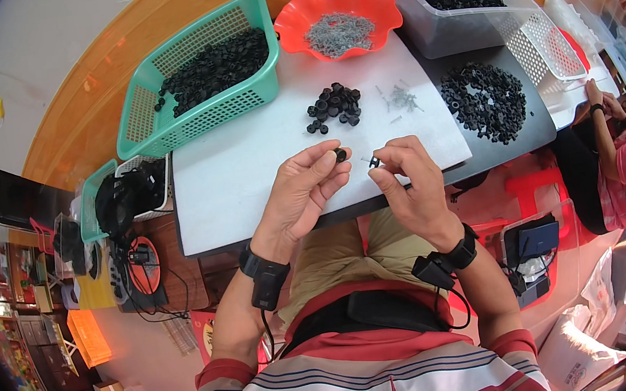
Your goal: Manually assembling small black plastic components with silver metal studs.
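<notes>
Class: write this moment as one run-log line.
left hand: pinches black ring | right hand: pinches small metal pin | both above white board

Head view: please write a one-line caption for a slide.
Left hand and right hand each pinch a small black part above a white board bearing loose black rings.

A white surface (249, 180) stands on a pale floor (47, 64), with a curved wooden edge (116, 55) behind it. At the left is a low brown table (182, 274) with cables and an orange box (90, 336). At the right stands a red plastic stool (527, 189). The light is bright and even.
</notes>
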### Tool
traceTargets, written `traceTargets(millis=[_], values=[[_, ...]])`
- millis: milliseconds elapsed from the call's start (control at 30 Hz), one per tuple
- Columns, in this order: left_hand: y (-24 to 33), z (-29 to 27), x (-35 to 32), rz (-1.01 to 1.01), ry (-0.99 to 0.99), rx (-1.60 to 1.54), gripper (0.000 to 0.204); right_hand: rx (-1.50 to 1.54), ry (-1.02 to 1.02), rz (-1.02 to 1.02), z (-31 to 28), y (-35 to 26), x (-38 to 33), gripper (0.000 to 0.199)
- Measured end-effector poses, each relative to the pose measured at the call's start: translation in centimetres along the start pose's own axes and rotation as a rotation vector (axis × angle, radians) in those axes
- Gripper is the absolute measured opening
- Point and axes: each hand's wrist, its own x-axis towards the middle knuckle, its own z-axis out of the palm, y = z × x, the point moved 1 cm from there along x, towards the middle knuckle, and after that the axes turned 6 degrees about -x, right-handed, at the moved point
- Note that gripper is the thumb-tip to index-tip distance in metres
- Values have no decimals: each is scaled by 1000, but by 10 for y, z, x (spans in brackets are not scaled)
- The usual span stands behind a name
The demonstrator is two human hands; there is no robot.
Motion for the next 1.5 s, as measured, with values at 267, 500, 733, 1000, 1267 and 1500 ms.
traceTargets(millis=[267,500,733,1000,1267,1500], values=[[-7,0,-2,-34,-41,-165,26,37,-16,4,4,-5,5,24],[-9,0,-2,-37,-55,-156,27,-6,-47,-1,7,-6,10,26],[-11,0,-4,-36,-27,-125,28,-48,-78,1,8,-9,12,25],[-15,4,-5,-20,-7,-32,26,-99,-113,16,8,-8,12,24],[-18,7,-6,6,14,16,26,-36,-55,17,9,-8,11,22],[-23,7,-8,51,2,33,22,50,12,-33,10,-1,7,25]])
